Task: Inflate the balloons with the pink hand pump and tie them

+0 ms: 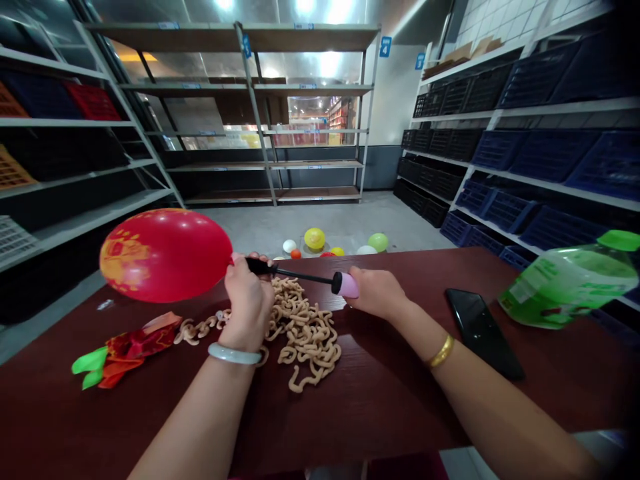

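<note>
A red inflated balloon (167,255) with a yellow print is at the left, its neck at the fingers of my left hand (249,293). Those fingers are closed around the neck and the black end of a hand balloon pump (305,275). My right hand (376,291) wraps round the pump's pale pink end, and a thin black rod shows between the hands. Below lies a heap of beige curled pieces (310,340). A strand of similar pieces runs left to a bundle of limp red, orange and green pieces (135,347), which look like deflated balloons.
On the brown table (380,413), a black phone (483,330) lies right of my right forearm, near a green-labelled bottle (570,283). Several small balloons (315,239) rest on the floor beyond. Shelves (260,120) stand behind; crates (540,153) fill the right-hand racks.
</note>
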Tool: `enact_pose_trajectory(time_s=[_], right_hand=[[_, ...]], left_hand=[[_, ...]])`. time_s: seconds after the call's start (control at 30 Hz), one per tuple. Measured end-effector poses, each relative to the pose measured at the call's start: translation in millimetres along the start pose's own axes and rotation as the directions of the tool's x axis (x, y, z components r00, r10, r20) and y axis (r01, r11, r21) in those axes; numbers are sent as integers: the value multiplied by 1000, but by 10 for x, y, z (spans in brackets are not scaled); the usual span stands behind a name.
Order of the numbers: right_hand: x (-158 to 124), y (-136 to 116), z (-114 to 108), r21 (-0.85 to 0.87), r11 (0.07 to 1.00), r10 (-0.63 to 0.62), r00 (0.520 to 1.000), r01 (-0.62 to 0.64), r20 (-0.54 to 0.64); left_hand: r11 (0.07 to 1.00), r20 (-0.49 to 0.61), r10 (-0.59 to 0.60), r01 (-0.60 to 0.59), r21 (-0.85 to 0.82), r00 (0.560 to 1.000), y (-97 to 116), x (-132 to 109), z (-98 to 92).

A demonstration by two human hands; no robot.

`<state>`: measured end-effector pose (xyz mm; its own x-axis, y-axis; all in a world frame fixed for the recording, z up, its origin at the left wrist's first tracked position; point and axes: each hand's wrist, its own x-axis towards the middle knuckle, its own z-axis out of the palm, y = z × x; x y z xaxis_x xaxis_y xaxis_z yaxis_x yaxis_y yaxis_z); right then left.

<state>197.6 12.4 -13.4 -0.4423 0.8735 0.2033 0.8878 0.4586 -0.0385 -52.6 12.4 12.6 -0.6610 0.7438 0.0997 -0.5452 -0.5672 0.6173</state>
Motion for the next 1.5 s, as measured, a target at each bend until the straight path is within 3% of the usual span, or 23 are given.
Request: enact_pose_trajectory(time_s=[0.23,0.37,0.5,0.77,0.87,0.97,1.13,1.23,1.33,1.5], right_hand=[[-64,-178,10,43,999,-24,999,25,-24],[-90,-297,1,81,997,-11,999,14,-34],[-76,-289,-12,84,996,4,1000,-1,-27],[31,-6,-12,48,999,19,998,-21,52],[36,34,-27,24,999,23,997,-25,69],[6,-17,-28,29,1000,8,998,-10,63],[-69,-209,-5,89,996,-23,1000,22,9],[-94,-278,-16,90,996,-15,1000,13,19],[-84,-270,-27,81,997,-14,1000,13,21],[-7,-109,10,46,999,14,998,-17,60]], left_hand=[[995,148,-90,96,-31,985,-444,-686,132],[986,172,-155,163,-30,973,-520,-892,177],[991,155,-129,134,-20,979,-389,-725,182],[1000,5,-19,20,-6,1000,52,35,-14],[1000,2,-11,11,-16,1000,3,-4,5],[999,68,-5,8,-40,998,-166,-266,78],[990,151,-124,133,-49,981,-444,-779,160],[983,173,-172,181,-36,970,-494,-902,174],[985,166,-165,171,-25,972,-431,-806,176],[990,62,-140,141,-20,988,-173,-277,76]])
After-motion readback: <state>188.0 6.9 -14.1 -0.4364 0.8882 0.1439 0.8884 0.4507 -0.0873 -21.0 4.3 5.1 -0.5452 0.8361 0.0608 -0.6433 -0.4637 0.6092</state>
